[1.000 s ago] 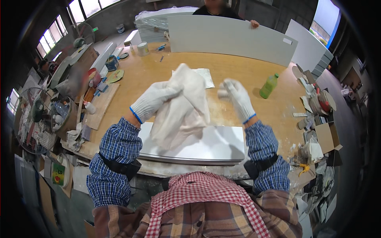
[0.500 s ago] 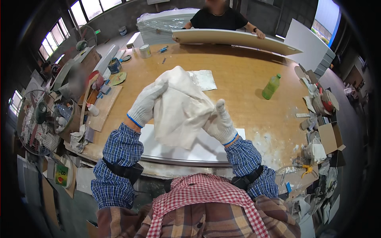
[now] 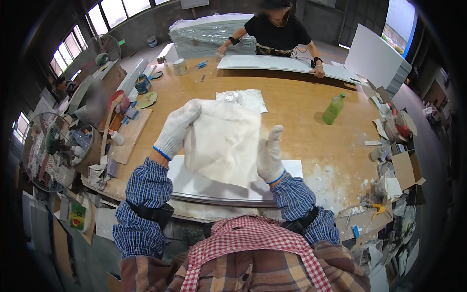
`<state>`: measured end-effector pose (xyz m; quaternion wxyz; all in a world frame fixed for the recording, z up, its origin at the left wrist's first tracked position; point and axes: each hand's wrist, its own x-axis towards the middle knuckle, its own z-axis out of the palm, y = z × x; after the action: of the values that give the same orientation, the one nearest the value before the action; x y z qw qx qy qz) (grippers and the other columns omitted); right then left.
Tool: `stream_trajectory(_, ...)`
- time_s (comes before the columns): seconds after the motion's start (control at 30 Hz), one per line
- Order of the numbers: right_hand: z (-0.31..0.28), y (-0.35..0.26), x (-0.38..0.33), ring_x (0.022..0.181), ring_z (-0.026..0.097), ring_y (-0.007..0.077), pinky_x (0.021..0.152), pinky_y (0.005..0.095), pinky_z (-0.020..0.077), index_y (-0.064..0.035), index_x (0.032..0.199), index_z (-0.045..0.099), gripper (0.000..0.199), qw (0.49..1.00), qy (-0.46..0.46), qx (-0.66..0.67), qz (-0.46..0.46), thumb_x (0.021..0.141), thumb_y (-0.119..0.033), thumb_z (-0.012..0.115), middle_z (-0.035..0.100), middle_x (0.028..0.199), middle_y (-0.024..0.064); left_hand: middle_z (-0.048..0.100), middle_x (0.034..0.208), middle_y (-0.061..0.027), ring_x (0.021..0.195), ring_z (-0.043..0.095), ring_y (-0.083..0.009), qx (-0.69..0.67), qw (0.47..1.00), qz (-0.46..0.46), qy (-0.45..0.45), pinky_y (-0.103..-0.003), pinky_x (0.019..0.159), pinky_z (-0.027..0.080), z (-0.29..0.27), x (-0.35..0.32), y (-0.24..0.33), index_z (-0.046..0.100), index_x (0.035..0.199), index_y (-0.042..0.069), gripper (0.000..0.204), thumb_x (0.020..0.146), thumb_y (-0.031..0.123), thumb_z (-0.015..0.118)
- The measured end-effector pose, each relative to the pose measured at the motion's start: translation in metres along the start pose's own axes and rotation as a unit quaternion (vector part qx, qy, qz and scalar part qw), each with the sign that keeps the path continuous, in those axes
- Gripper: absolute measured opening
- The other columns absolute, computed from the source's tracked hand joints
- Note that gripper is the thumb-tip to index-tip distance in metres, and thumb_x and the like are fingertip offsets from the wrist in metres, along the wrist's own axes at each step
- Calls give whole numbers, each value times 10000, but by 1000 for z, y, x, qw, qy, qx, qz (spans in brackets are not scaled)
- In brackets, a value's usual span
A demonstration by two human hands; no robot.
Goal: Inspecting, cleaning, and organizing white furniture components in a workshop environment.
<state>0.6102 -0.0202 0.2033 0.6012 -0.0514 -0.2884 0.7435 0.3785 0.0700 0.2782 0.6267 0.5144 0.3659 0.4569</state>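
A cream-white cloth (image 3: 224, 141) hangs spread out above a white panel (image 3: 182, 179) at the table's near edge. My left hand (image 3: 177, 127), in a white knitted glove, is closed on the cloth's upper left corner. At the cloth's right edge is my right hand (image 3: 271, 158), gloved alike, with its thumb stretched up and apart. The cloth partly hides the fingers of that hand; no grip on the cloth shows there. Beyond the cloth, a white sheet (image 3: 253, 100) lies on the wooden table (image 3: 292, 124) with a small clear item on it.
Across the table a person in black (image 3: 277, 36) has a hand on a long white panel (image 3: 272, 63). A green bottle (image 3: 333, 109) stands at right. Cans, a white squeeze bottle (image 3: 116, 137) and boards line the left side; cardboard boxes (image 3: 407, 168) and scraps crowd the right edge.
The cloth has opened out flatter, and my right thumb has come away from its right edge. Across the table, the person has lowered the long panel from tilted to lying flat.
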Motion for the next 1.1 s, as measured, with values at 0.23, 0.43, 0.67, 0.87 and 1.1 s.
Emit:
stream_trajectory(0.23, -33, -14, 4, 1260, 617, 247, 1056, 401, 530, 37, 1501, 428, 737, 986, 69, -112, 99, 989, -447, 644, 593, 1422, 168, 734, 1047, -15, 901, 651, -75, 191, 981, 2, -30, -231, 806, 519, -3, -13, 2, 705, 1134, -28, 283, 993, 217, 701)
stream_trajectory(0.43, -21, -30, -5, 1030, 716, 177, 907, 321, 595, 0, 1317, 602, 330, 960, 162, -228, 17, 994, -64, 623, 716, 1206, 110, 734, 1036, -45, 871, 677, -120, 207, 975, -10, -86, -259, 813, 548, 2, -39, 16, 748, 1068, 6, 246, 916, 196, 786)
stream_trajectory(0.67, -48, -48, -15, 907, 705, 263, 832, 375, 596, 7, 930, 696, 58, 979, 25, -199, -46, 921, 22, 641, 721, 1021, 147, 736, 913, -90, 860, 676, -153, 136, 963, 44, -228, -282, 817, 543, -8, -38, 12, 742, 849, -37, 94, 865, 23, 672)
stream_trajectory(0.87, -22, -48, -18, 1233, 626, 304, 1053, 389, 542, 28, 1553, 372, 869, 985, 116, -125, 41, 1016, -644, 499, 478, 1520, 220, 709, 870, -65, 830, 659, -148, 217, 951, 85, -205, -287, 778, 530, -12, -31, 4, 717, 792, -31, 110, 835, -31, 616)
stream_trajectory(1.1, -31, -49, -21, 1090, 662, 134, 899, 287, 569, 11, 1323, 618, 502, 928, 152, -306, 145, 998, -365, 686, 691, 1181, 85, 736, 982, -67, 912, 672, -148, 232, 943, 21, -240, -269, 859, 529, -15, -27, 3, 751, 932, -28, 193, 820, -74, 601)
